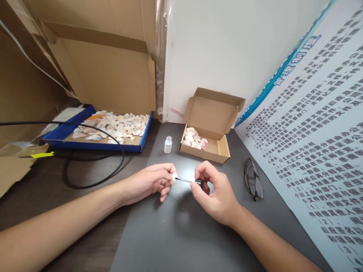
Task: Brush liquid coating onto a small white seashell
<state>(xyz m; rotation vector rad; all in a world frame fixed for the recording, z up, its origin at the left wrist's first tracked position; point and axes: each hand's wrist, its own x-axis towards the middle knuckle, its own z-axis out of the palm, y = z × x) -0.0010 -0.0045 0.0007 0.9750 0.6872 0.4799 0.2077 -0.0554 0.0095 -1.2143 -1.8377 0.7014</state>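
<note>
Between thumb and fingers, my left hand point(159, 181) pinches a small white shell point(174, 179) above the grey mat. My right hand point(214, 190) holds a small brush point(199, 183) by its black cap, with its thin stem pointing left. The dark brush tip is at the shell's right side and seems to touch it. Beyond the hands stands a small clear glass bottle point(168, 145) with a white label, upright and without a cap.
A blue-edged box point(127, 147) full of shells lies at the back left, a black cable point(93, 185) looping before it. A small open carton point(204, 154) with several shells stands behind my right hand. Glasses point(253, 179) lie at the right, near a printed sheet point(317, 143).
</note>
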